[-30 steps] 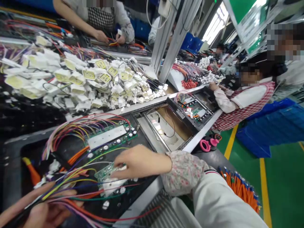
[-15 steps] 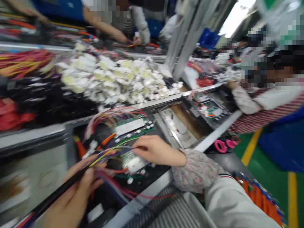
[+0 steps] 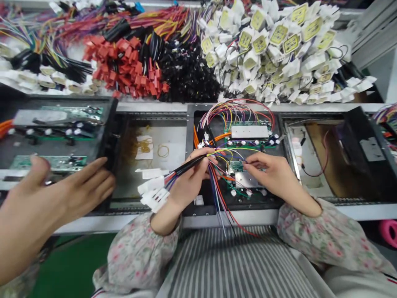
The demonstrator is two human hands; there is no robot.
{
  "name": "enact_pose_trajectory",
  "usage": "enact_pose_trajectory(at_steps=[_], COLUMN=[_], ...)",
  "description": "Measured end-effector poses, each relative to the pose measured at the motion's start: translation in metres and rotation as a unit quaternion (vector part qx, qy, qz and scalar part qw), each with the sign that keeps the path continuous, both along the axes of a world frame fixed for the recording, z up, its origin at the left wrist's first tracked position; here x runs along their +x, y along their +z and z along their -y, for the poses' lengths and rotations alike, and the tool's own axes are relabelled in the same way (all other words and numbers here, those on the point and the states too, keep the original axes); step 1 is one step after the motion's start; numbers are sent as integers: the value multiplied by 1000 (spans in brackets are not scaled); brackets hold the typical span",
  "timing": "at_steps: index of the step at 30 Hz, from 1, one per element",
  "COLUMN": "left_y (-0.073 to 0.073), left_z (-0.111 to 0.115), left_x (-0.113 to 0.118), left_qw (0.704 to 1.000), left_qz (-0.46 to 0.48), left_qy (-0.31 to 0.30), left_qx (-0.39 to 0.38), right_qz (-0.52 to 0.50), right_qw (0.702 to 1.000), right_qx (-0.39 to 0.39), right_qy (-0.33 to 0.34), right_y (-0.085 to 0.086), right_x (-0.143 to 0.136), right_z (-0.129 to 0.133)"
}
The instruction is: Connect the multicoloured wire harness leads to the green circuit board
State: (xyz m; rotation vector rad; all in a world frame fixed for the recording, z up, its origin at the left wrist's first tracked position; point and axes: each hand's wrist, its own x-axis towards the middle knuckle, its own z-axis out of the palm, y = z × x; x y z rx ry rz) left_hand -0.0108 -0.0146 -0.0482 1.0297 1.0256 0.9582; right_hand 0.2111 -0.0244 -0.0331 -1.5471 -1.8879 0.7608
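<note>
My left hand (image 3: 192, 176) is wrapped round a black-sleeved wire bundle (image 3: 186, 165) with white connectors (image 3: 154, 193) at its lower left end. Loose coloured wires fan out past my fingers, some hanging over the front rail. Thumb and forefinger of my right hand (image 3: 266, 167) pinch wire ends above the lower circuit board (image 3: 246, 180). Behind it lies an upper circuit board (image 3: 249, 132) with an arc of coloured wires. Both boards sit in a black tray (image 3: 201, 210).
At the left, another person's open hand (image 3: 68, 198) is over a second tray with boards (image 3: 58, 145). Heaps of red connectors (image 3: 124, 62), black connectors (image 3: 189, 72) and white connectors (image 3: 276, 49) lie behind. A black panel (image 3: 369, 153) stands at the right.
The view has swung left and down. The other person's hand has come into view at the left. My hands remain on the wires over the tray.
</note>
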Motion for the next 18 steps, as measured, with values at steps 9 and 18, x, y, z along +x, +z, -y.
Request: enact_pose_trajectory(at_steps=[9,18], left_y=[-2,3], left_z=[0,2], left_x=[0,1], left_qw=[1000,999], left_qz=[25,25], left_qy=[7,6], left_qx=[7,-19], right_qz=[20,30], right_qw=[1000,999], right_qx=[-13,-4], right_qy=[17,32], right_y=[-11,-14], right_x=[-8,-8], right_z=[-7,-7])
